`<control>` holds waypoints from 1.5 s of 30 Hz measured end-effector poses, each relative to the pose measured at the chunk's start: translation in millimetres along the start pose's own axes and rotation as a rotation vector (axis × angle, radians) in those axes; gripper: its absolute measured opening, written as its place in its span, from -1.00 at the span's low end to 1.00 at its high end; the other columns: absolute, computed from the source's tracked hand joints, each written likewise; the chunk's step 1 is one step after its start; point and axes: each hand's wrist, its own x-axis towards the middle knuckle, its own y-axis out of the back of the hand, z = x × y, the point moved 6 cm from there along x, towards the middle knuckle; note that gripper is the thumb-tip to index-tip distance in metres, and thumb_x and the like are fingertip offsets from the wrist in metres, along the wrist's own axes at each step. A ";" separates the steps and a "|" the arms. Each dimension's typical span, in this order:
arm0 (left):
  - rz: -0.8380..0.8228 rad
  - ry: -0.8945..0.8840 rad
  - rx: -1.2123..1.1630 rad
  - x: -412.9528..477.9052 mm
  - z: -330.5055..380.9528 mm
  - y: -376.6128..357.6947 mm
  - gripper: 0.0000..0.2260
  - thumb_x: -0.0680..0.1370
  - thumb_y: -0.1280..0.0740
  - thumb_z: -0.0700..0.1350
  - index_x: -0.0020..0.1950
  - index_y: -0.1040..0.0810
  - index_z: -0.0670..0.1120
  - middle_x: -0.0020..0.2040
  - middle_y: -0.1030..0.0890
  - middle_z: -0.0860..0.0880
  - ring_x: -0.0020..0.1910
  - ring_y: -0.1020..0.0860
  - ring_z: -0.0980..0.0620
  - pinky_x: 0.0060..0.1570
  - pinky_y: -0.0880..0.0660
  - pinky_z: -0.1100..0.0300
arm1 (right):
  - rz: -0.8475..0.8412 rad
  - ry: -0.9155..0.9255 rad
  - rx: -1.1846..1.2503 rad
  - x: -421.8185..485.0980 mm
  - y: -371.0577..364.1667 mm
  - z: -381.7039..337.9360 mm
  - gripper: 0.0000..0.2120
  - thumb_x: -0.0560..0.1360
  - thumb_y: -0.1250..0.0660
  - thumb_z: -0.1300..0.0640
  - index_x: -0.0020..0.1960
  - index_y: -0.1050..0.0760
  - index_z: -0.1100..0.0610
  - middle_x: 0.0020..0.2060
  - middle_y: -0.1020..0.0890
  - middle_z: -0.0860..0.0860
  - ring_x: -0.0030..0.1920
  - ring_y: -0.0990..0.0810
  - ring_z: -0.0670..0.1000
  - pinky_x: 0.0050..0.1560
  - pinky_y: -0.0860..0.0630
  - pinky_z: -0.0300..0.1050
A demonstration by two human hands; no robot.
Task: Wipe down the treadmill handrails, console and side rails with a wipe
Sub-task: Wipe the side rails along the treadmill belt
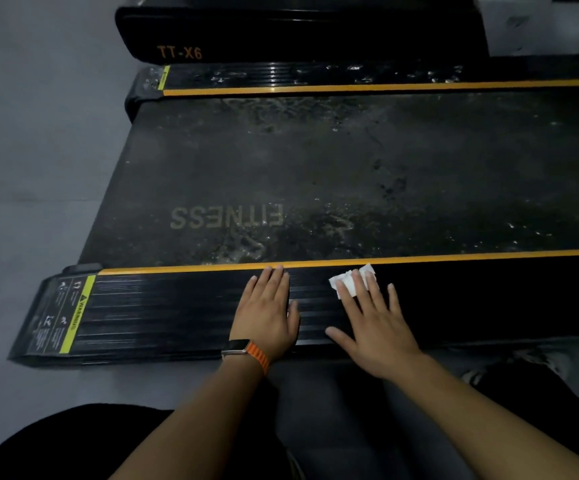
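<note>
The near side rail [177, 313] of the treadmill is black and ribbed, with an orange stripe along its inner edge. My right hand [374, 323] lies flat on it, straight fingers pressing a crumpled white wipe [345, 280] against the rail near the stripe. My left hand [269, 306] rests flat on the same rail just to the left, fingers straight, holding nothing; an orange-strapped watch is on that wrist. The dusty black belt [316, 174] marked FITNESS lies beyond, then the far side rail [316, 77], smeared with marks.
A second black machine [281, 29] labelled TT-X6 stands behind the far rail. A yellow-green warning sticker [73, 313] marks the near rail's left end. Grey floor [38, 150] spreads to the left. My dark-clothed knees fill the bottom of the view.
</note>
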 end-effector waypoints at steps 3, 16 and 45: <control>-0.011 0.003 0.003 1.5 1.7 0.8 -0.43 0.68 0.00 0.14 0.61 -0.30 -0.13 0.63 -0.27 -0.08 0.64 -0.13 -0.04 0.62 -0.08 -0.06 | 0.027 0.001 -0.040 -5.7 5.1 26.5 -0.07 0.42 0.61 -0.51 0.64 0.40 -0.02 0.66 0.34 -0.02 0.62 0.45 0.00 0.65 0.23 0.24; -0.002 0.006 0.011 1.0 1.6 0.1 -0.42 0.66 0.00 0.13 0.60 -0.33 -0.14 0.62 -0.29 -0.10 0.63 -0.17 -0.05 0.60 -0.12 -0.08 | 0.106 0.008 0.026 -3.9 1.8 19.5 -0.06 0.50 0.49 -0.50 0.71 0.20 0.03 0.70 0.19 -0.03 0.66 0.33 -0.02 0.65 0.23 0.20; -0.011 0.010 0.005 -0.7 1.4 1.8 -0.40 0.65 0.06 0.14 0.61 -0.30 -0.13 0.63 -0.25 -0.08 0.64 -0.12 -0.04 0.62 -0.06 -0.06 | 0.315 -0.092 -0.009 -68.2 -28.0 14.8 -0.21 0.64 -0.05 -0.33 0.69 -0.13 0.15 0.68 -0.12 0.09 0.69 -0.03 0.11 0.60 -0.13 0.27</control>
